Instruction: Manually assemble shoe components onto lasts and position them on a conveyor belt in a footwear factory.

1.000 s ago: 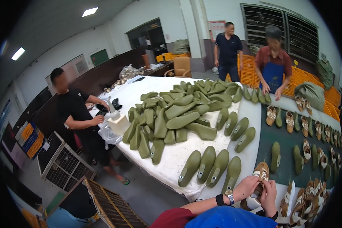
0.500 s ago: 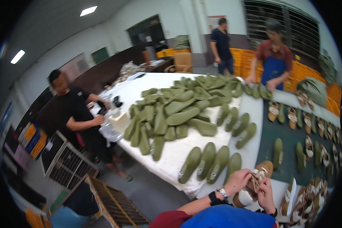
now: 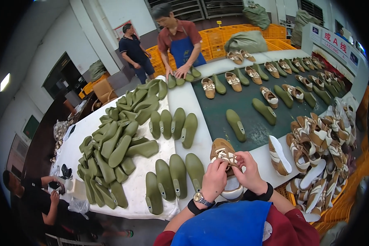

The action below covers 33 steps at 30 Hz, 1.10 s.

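- My left grip is pinched on the lacing of a brown-and-white sneaker, and my right grip is clamped on there too, just beside it.
- The sneaker's right in front of me at the near edge of the white tabletop, toe pointing away.
- Just left: four green lasts in a row, then a big last pile.
- Right side: a lone shoe on its side, then a shoe heap.
- Farther out, a co-worker in a blue apron is touching some lasts.
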{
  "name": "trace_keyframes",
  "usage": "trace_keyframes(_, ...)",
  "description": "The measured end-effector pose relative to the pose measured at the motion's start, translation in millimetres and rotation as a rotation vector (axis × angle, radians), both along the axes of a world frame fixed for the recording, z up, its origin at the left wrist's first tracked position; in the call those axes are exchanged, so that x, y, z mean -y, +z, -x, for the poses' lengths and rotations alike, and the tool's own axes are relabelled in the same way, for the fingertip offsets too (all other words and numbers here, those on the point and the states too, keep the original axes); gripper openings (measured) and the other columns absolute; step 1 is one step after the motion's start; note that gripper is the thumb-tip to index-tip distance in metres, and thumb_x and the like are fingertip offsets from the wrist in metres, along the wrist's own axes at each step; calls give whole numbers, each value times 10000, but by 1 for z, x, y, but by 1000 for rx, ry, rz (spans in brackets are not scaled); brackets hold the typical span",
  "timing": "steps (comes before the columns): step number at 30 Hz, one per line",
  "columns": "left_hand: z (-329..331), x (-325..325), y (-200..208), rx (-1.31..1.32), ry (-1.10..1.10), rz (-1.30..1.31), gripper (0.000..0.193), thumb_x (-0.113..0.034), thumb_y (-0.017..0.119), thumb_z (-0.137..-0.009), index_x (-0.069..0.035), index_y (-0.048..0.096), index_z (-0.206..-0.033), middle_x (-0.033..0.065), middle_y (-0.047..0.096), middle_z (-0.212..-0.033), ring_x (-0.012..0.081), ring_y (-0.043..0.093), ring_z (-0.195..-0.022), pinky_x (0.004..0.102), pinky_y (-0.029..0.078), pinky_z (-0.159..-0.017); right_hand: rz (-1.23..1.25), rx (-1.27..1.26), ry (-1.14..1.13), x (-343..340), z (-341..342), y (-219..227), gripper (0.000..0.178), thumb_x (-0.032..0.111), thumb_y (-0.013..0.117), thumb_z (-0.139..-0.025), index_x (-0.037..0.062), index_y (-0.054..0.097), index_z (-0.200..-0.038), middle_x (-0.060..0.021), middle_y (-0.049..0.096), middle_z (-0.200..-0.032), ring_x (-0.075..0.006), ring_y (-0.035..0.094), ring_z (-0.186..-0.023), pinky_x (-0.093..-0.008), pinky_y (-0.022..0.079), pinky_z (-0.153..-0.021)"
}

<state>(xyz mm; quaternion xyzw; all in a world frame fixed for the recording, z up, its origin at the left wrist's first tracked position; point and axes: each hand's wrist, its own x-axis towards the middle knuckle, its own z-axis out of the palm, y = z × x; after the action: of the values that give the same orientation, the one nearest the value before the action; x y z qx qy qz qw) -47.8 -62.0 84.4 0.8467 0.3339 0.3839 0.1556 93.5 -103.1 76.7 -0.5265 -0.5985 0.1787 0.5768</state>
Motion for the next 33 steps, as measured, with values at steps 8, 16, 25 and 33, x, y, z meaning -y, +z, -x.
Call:
trace_keyframes(8, -3, -18, 10, 114, -240, -39, 140, 73, 528, -693, -47, 570, -752, 75, 577, -798, 293, 506, -743, 357, 426, -665, -129, -126, 50, -16, -26, -10, 280, -116, 563, -761, 24, 462, -981, -89, 494, -918, -151, 526, -746, -256, 461, -664)
trace_keyframes(16, -8, -33, -3, 214, -202, 40, 99, 77, 529, -701, -17, 551, -720, 91, 567, -748, 280, 506, -713, 357, 416, -662, -30, 25, 91, -19, -41, -6, 259, 9, 651, -757, 60, 524, -977, -84, 509, -910, -199, 550, -744, -292, 479, -660)
trace_keyframes(25, -35, -80, -20, 9, -117, 7, 144, 21, 530, -786, -16, 581, -916, 123, 611, -947, 314, 534, -849, 378, 434, -748, 278, 637, 193, -10, -58, -4, 258, 287, 693, -728, 139, 582, -908, -65, 563, -848, -277, 602, -765, -396, 502, -636)
trace_keyframes(33, 20, -98, -45, -319, -76, 194, 355, -60, 628, -768, -12, 535, -1107, 210, 501, -1202, 395, 469, -1104, 436, 393, -955, 435, 801, -284, -163, -228, -42, 244, 223, 694, -717, 77, 647, -907, -137, 629, -877, -325, 631, -806, -412, 502, -728)
